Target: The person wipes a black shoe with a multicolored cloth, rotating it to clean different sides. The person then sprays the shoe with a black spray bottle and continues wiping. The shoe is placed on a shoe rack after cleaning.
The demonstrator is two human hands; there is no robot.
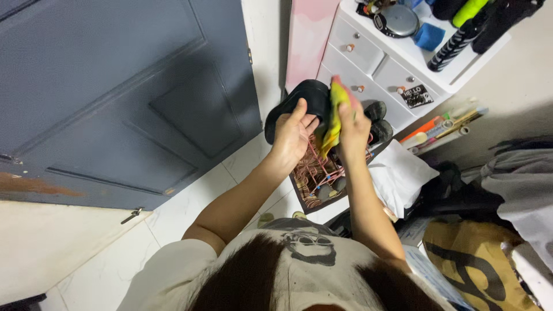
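Left hand [292, 133] grips black shoe [302, 103], long axis level, left-right; right hand [352, 128] clutches yellow cloth [334, 118].

The black shoe [299, 103] is half hidden behind the left hand [292, 133] — its far side unseen — and the white dresser [374, 63] runs off the top edge.

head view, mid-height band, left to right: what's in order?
Grey door → left hand on a black shoe → yellow cloth → right hand → white drawer unit → striped bottle.
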